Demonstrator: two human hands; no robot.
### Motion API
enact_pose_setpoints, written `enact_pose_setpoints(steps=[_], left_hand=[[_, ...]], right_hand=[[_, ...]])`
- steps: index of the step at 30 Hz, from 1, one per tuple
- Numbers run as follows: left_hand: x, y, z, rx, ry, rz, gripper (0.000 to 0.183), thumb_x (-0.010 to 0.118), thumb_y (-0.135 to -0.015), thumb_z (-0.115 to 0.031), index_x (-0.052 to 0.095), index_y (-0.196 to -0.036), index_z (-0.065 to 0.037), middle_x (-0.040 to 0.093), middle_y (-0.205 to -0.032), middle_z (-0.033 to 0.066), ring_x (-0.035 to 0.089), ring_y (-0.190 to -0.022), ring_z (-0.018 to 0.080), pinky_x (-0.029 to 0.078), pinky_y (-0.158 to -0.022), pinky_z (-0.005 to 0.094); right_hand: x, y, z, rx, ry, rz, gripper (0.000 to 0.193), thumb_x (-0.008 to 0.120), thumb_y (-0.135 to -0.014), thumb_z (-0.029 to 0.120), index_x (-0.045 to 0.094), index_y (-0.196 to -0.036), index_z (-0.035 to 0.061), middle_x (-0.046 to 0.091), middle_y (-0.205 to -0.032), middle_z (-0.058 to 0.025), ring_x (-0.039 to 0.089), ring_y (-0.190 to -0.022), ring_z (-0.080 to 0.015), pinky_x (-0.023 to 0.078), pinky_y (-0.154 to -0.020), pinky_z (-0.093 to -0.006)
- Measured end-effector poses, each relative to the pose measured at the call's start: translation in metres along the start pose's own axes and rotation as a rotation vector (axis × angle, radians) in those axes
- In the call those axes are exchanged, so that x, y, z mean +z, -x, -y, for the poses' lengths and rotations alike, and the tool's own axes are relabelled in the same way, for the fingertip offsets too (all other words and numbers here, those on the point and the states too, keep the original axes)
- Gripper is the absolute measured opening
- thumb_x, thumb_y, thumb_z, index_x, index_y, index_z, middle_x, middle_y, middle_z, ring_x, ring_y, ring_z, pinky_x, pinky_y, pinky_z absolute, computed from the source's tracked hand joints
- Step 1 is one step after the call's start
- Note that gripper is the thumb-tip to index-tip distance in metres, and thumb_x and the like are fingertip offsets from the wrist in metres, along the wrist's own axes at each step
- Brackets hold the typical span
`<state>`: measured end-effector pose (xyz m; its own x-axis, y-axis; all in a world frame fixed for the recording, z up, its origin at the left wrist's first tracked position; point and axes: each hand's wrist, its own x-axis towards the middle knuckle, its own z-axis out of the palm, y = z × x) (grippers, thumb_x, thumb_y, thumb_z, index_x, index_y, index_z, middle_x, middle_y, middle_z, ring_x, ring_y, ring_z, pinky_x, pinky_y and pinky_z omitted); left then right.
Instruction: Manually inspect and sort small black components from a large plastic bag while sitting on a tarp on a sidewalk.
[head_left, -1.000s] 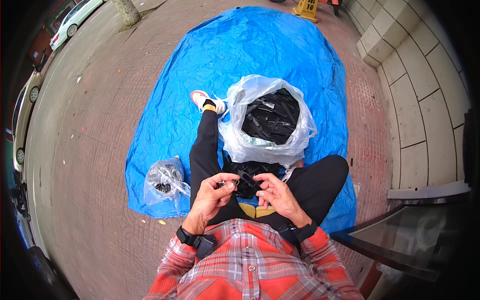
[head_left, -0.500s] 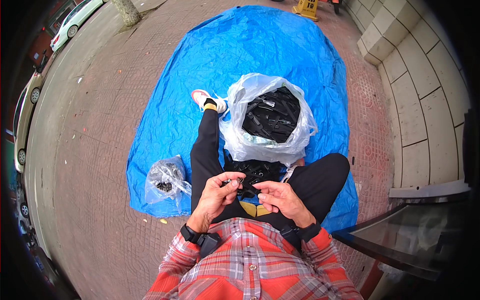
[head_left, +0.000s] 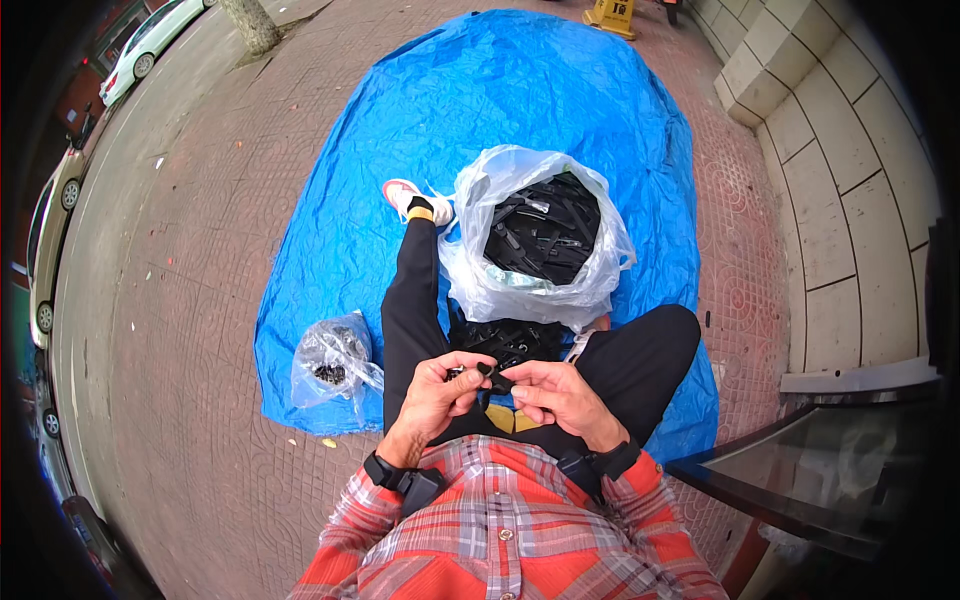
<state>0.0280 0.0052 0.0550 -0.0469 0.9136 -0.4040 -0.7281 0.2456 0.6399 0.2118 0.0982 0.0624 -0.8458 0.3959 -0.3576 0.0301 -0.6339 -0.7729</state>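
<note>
Over my lap, my left hand pinches a small black piece between thumb and fingers. From the other side my right hand closes its fingertips on the same piece, or on a black part touching it; which of the two I cannot tell. Just beyond my hands, a pile of black pieces lies between my legs. Behind that pile stands a large clear plastic bag, its mouth spread wide, filled with black plastic strips.
A blue tarp lies under me on brick paving. Left of my leg sits a smaller clear bag of small dark, shiny pieces. A tiled wall and a dark-framed glass panel stand at the right.
My hands have come closer together, my right hand shifting slightly left. More of a black piece now shows between my fingertips. The bags have stayed put.
</note>
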Motion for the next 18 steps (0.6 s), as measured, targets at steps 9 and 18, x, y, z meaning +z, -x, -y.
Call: enact_pose_setpoints(steps=[9, 18], left_hand=[[0.009, 0.008, -0.004, 0.152, -0.391, -0.049, 0.020, 0.065, -0.080, -0.007, 0.063, -0.099, -0.001, 0.053, -0.064, -0.0036, 0.037, -0.048, 0.0004, 0.026, -0.041, 0.0166], [0.016, 0.014, -0.004, 0.333, -0.688, 0.008, 0.019, 0.068, -0.075, -0.003, 0.066, -0.094, -0.002, 0.059, -0.070, -0.0030, 0.047, -0.058, 0.0010, 0.036, -0.051, 0.0162]], right_hand=[[0.015, -0.005, 0.020, 0.041, 0.275, -0.137, 0.018, 0.058, -0.085, 0.015, 0.055, -0.095, -0.0006, 0.055, -0.071, -0.0029, 0.048, -0.052, -0.0050, 0.034, -0.042, -0.0167], [0.010, -0.010, 0.010, 0.068, 0.145, -0.036, 0.015, 0.058, -0.085, 0.013, 0.057, -0.091, -0.0011, 0.049, -0.067, 0.0010, 0.042, -0.055, -0.0024, 0.032, -0.045, -0.0177]])
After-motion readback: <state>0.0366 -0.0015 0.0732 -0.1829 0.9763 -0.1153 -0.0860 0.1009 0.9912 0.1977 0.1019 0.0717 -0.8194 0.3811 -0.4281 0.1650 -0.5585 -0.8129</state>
